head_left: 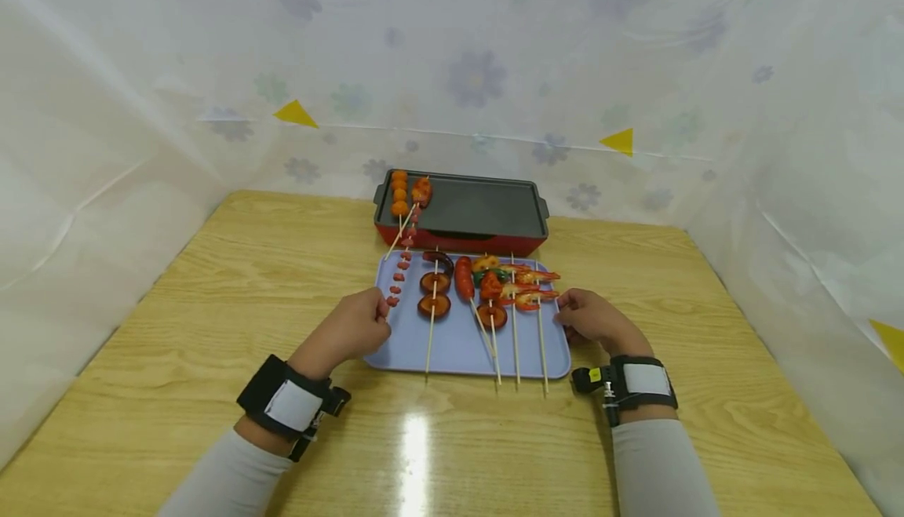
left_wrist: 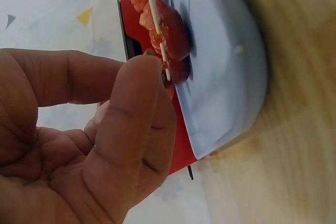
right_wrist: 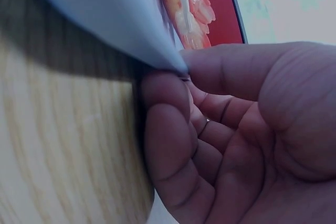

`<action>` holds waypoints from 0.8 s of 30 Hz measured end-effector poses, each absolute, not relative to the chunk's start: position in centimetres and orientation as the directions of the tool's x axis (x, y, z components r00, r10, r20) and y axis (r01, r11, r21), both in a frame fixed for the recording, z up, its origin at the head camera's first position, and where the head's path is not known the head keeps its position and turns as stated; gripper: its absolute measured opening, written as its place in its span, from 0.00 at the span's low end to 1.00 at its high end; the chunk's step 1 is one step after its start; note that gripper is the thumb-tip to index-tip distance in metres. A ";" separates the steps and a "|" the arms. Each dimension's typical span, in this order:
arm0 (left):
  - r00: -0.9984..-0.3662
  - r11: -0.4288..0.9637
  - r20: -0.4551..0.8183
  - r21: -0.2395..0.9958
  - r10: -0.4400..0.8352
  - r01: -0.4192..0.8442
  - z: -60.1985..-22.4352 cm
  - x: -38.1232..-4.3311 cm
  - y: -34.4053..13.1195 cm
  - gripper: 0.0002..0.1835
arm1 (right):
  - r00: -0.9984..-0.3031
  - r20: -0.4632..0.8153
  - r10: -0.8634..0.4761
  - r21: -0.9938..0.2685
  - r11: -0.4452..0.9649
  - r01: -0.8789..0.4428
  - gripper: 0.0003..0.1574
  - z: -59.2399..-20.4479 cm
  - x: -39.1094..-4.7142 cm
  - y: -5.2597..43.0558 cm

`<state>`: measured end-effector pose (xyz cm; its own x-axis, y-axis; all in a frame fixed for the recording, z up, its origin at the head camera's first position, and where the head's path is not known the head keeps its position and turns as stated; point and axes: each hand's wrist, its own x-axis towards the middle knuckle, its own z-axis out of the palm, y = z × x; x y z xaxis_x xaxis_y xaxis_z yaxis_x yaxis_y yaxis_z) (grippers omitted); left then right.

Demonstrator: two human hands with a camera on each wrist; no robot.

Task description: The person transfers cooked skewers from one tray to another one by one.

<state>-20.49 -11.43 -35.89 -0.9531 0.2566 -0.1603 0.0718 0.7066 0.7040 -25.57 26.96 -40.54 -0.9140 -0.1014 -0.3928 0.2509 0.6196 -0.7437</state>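
Note:
My left hand point(head_left: 349, 325) pinches the lower end of a skewer of small red meat pieces point(head_left: 400, 266) between thumb and forefinger. That skewer slants up over the left side of a pale blue tray point(head_left: 459, 352), its top overlapping the grill in the head view. At the tray's right edge, my right hand point(head_left: 600, 319) grips the rim, thumb above and curled fingers below. On the tray lie mushroom skewers point(head_left: 434, 307), a sausage skewer point(head_left: 464, 278), a mixed skewer point(head_left: 490, 287) and shrimp skewers point(head_left: 537, 276). Larger red pieces point(left_wrist: 170, 30) show beyond my left fingertips in the left wrist view.
Behind the tray stands a red grill with a dark flat plate point(head_left: 487, 203). Orange balls on a stick point(head_left: 399, 191) and a browned meat skewer point(head_left: 421, 191) lie at its left end. Flowered sheeting point(head_left: 476, 78) encloses the wooden table point(head_left: 212, 305) at the back and sides.

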 end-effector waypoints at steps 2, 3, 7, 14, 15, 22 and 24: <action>-0.955 0.699 -0.156 0.712 0.252 0.069 -36.1 -20.1 -11.5 0.05 | -0.913 -0.396 -0.099 -0.740 0.623 0.253 0.13 -40.5 -25.6 27.0; -0.956 0.698 -0.153 0.713 0.250 0.068 -36.2 -19.9 -11.4 0.05 | -0.913 -0.396 -0.098 -0.740 0.622 0.255 0.13 -40.5 -25.6 27.0; -0.956 0.697 -0.149 0.714 0.251 0.072 -36.3 -19.2 -11.3 0.06 | -0.915 -0.391 -0.098 -0.744 0.619 0.252 0.13 -40.4 -25.5 27.0; -0.950 0.693 -0.187 0.720 0.250 0.041 -36.7 -18.6 -11.2 0.05 | -0.919 -0.382 -0.097 -0.753 0.609 0.249 0.14 -40.4 -25.4 27.1; -0.948 0.690 -0.198 0.724 0.248 0.029 -36.9 -18.5 -11.2 0.05 | -0.918 -0.383 -0.098 -0.754 0.607 0.250 0.13 -40.4 -25.4 27.1; -0.951 0.685 -0.196 0.728 0.239 0.022 -37.5 -18.1 -11.2 0.05 | -0.920 -0.377 -0.111 -0.755 0.612 0.236 0.11 -40.6 -25.6 27.0; -0.953 0.687 -0.182 0.726 0.244 0.037 -37.6 -18.0 -11.1 0.06 | -0.919 -0.379 -0.108 -0.753 0.614 0.238 0.10 -40.5 -25.6 27.0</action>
<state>-17.98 -11.09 -37.58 -0.9526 0.2436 -0.1823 0.0366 0.6866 0.7261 -25.56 26.98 -40.53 -0.9191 -0.1079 -0.3790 0.2382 0.6140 -0.7525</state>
